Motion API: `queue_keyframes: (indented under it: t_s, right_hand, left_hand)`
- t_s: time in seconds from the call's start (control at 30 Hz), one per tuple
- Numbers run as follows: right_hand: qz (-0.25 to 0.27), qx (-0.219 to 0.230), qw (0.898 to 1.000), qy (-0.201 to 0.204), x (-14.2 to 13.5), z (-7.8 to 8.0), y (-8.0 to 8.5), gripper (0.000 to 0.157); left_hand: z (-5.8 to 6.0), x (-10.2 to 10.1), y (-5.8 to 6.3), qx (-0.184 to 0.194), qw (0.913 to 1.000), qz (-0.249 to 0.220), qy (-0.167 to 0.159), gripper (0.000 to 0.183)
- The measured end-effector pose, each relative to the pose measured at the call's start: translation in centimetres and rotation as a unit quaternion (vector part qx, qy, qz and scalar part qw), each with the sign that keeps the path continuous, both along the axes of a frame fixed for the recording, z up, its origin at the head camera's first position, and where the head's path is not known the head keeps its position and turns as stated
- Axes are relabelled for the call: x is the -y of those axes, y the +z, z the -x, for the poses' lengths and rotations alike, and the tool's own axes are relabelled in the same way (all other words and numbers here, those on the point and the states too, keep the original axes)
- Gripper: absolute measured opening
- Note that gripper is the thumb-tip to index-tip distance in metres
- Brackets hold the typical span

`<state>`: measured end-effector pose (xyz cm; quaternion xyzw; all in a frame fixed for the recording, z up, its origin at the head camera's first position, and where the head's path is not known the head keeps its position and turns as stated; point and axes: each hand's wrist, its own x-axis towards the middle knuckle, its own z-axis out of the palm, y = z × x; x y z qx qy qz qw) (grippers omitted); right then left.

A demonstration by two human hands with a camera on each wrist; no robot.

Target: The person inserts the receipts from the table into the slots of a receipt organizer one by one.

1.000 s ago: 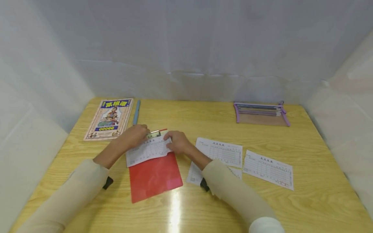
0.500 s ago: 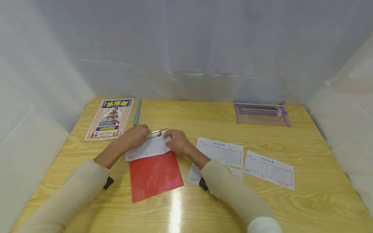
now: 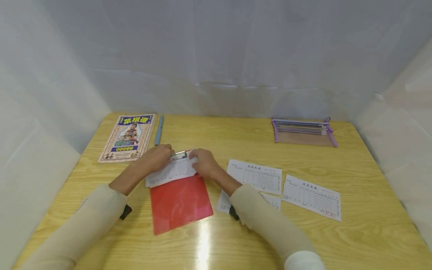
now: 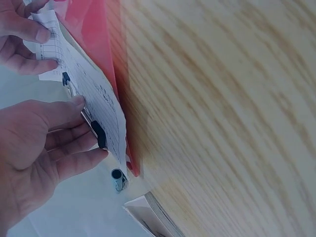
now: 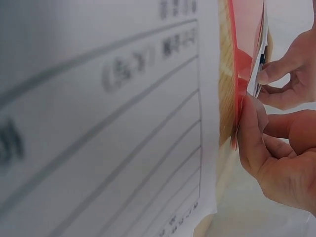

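Printed sheet (image 3: 172,174): spans both grips, over the upper part of the red folder (image 3: 182,205); its lower edge lies higher than a second ago, so more red shows on the near side of the grips; white paper now fills most of the yellowish patch seen then around the clip (image 3: 180,154).
Bearing on the work: I judge the sheet has been brought up to the clip; whether its top edge is beneath the metal I cannot tell.
Left hand (image 3: 157,157): pinches the clip, thumb on one side and fingers on the other; almost the same place as a second ago.
Right hand (image 3: 204,164): pinches the sheet's right edge, thumb opposite the fingers; little shift here either.
Forearms: reach forward and converge on the folder; the right sleeve (image 3: 270,221) crosses over a partly hidden form (image 3: 224,203).
Around the grips: booklet (image 3: 129,139) and blue pen (image 3: 159,130) beyond the left one; two more forms, one near (image 3: 256,175) and one farther off (image 3: 311,195), to the right; purple-edged pouch (image 3: 303,140) well beyond them.
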<state>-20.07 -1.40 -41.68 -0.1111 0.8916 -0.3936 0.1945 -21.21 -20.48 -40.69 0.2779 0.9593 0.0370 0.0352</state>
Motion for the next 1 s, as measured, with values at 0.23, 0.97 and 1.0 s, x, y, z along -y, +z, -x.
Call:
queue_keyframes:
  t_s: [0.23, 0.97, 1.0]
  right_hand:
    - [-0.006, -0.002, 1.0, -0.006, 0.3, 0.0, 0.0, 0.032]
    - [-0.023, -0.102, 0.994, 0.018, -10.8, 0.1, 2.5, 0.036]
    - [-0.018, -0.101, 0.995, 0.014, -11.7, 0.0, 2.8, 0.037]
  left_hand:
    - [0.0, 0.1, 0.1, 0.005, 1.0, -0.002, 0.007, 0.008]
    - [0.1, 0.1, 0.7, 0.027, 0.9992, -0.026, 0.017, 0.012]
    - [0.1, 0.1, 0.7, 0.028, 0.9991, -0.025, 0.019, 0.012]
